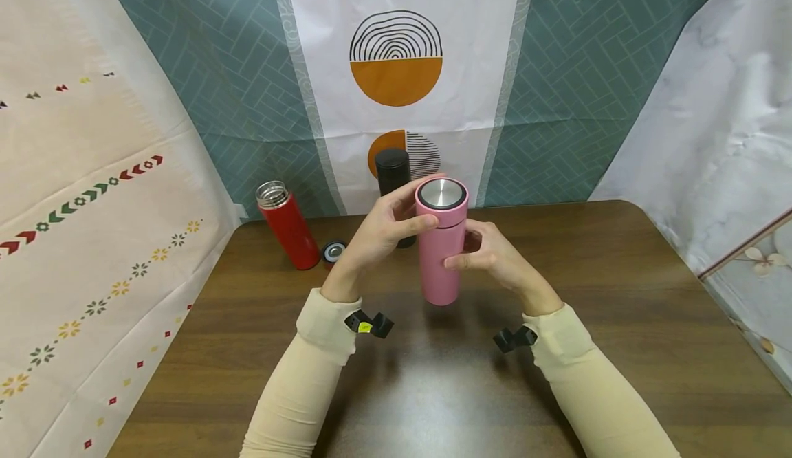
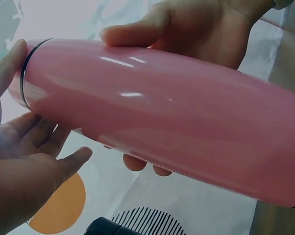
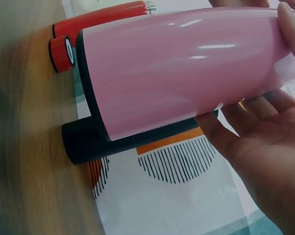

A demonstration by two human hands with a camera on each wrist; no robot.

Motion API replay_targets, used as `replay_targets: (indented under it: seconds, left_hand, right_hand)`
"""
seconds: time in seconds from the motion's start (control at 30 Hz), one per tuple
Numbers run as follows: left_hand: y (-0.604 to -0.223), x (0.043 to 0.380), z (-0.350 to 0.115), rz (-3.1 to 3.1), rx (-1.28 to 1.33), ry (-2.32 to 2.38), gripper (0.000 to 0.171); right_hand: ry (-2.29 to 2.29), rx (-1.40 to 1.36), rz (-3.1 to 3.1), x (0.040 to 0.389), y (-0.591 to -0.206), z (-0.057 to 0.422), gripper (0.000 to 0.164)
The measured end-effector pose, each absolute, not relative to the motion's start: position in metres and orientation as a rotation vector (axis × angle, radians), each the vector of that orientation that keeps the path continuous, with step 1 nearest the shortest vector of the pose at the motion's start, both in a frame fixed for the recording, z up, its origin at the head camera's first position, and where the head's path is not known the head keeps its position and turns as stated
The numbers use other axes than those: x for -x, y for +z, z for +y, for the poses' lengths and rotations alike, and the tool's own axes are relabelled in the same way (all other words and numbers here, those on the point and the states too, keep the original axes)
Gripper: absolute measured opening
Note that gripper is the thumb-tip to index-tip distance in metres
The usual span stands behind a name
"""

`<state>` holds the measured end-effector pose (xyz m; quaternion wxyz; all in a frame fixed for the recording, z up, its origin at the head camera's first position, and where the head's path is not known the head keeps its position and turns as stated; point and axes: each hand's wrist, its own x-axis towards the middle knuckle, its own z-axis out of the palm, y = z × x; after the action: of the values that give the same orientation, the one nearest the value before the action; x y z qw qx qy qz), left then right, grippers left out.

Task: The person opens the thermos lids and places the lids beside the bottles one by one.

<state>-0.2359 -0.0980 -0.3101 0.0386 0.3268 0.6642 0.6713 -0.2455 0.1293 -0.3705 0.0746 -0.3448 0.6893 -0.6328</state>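
A pink thermos (image 1: 441, 265) is held upright over the table, its pink lid (image 1: 442, 193) in place with a silver disc on top. My left hand (image 1: 382, 230) grips the lid from the left, thumb in front and fingers behind. Lower down, from the right, my right hand (image 1: 500, 260) holds the body with its thumb across the front. In the left wrist view a dark seam rings the thermos (image 2: 162, 103) beside my left fingers. The right wrist view shows the dark base of the thermos (image 3: 177, 73) clear of the wood.
Back left on the wooden table (image 1: 247, 375) stands a red thermos (image 1: 292, 232) with its steel neck bare. Its small red lid (image 1: 334, 252) lies beside it. A black thermos (image 1: 392, 168) stands behind my left hand, partly hidden. Patterned cloth (image 1: 557, 100) hangs behind the table.
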Motion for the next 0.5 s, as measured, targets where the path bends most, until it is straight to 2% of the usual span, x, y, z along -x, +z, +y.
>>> replay_targets:
  seconds: [0.23,0.5]
  left_hand:
    - [-0.312,0.229,-0.092,2.187,-0.979,2.101,0.096]
    - [-0.315,0.221,-0.085,2.366,-0.922,2.138,0.099]
  right_hand:
    - [-1.913,1.01,2.107,0.246,-0.371,0.127,0.051]
    - [-1.931,0.958,2.187,0.247,-0.372,0.125,0.051]
